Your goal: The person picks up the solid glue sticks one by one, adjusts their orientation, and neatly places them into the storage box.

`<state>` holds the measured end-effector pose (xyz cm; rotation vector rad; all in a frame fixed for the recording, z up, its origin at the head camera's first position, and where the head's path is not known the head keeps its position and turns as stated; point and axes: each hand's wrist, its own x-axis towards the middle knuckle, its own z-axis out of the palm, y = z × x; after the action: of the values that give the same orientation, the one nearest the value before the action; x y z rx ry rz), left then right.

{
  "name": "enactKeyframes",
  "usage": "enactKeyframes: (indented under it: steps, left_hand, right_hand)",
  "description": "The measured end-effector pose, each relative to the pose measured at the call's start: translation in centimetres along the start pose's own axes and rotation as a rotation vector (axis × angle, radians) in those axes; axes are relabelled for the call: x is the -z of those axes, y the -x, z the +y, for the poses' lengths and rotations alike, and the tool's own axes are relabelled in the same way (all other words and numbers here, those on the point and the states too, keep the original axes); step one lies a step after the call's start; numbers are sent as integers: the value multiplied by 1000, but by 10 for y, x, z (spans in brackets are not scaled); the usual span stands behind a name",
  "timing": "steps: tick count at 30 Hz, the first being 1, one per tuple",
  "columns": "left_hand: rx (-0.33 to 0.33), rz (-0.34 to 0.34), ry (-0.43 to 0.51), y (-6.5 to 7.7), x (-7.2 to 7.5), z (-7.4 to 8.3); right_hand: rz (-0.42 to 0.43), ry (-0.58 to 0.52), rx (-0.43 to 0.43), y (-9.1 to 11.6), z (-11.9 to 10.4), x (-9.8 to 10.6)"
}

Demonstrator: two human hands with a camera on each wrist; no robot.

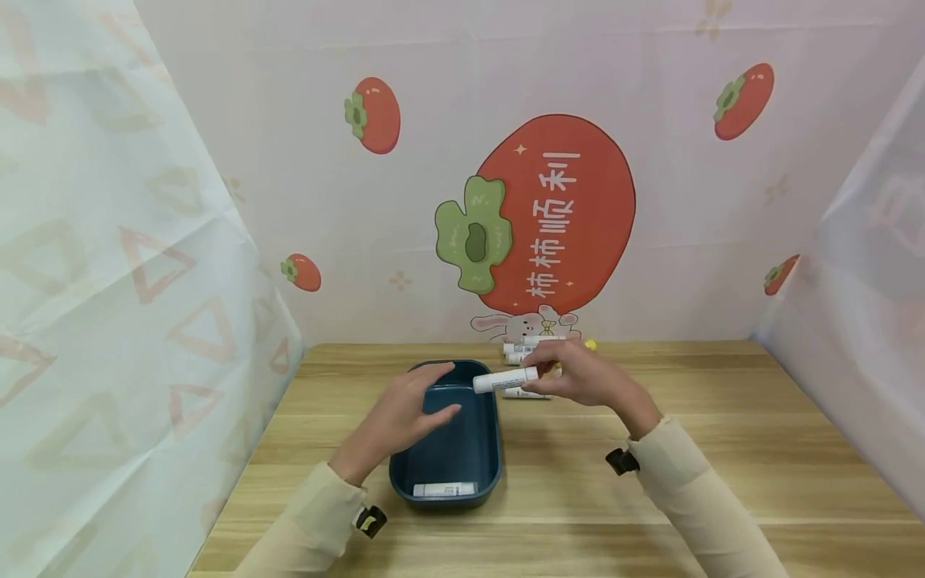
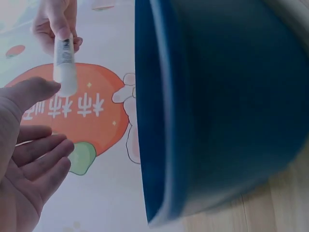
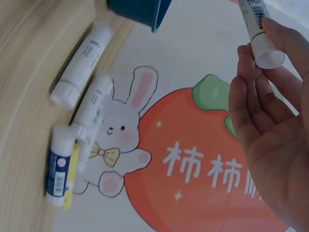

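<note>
My right hand (image 1: pixel 584 374) pinches a white glue stick (image 1: pixel 506 380) by one end, with its other end pointing left over the right rim of a dark blue bin (image 1: pixel 499 449). In the right wrist view, thumb and fingers hold the printed white tube (image 3: pixel 258 29). My left hand (image 1: pixel 397 413) hovers over the bin's left side, thumb and fingers spread apart with nothing between them. Another white glue stick (image 1: pixel 444 489) lies on the bin floor at the near end. In the left wrist view the held tube's tip overlaps the area beside my left thumb.
Behind the right hand, several white glue sticks (image 3: pixel 83 65) lie on the wooden table (image 1: pixel 650 514) near the back wall. Beside them is a glue stick with a dark blue label (image 3: pixel 58 166), something yellow next to it. Printed sheets (image 1: pixel 405 217) enclose the back and sides.
</note>
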<state>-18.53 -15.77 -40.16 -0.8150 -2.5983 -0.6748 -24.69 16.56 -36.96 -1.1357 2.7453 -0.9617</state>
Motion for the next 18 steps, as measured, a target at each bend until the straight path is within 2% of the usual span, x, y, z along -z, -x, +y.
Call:
enactKeyframes:
  steps: [9, 13, 18]
  left_hand:
    - [-33, -42, 186, -11, -10, 10]
    - [-50, -58, 235, -12, -15, 15]
    - [-39, -62, 242, -11, -19, 19]
  right_hand:
    - [17, -74, 127, 5, -11, -18]
    - [13, -114, 107, 8, -10, -25]
    - [22, -152, 89, 12, -9, -32]
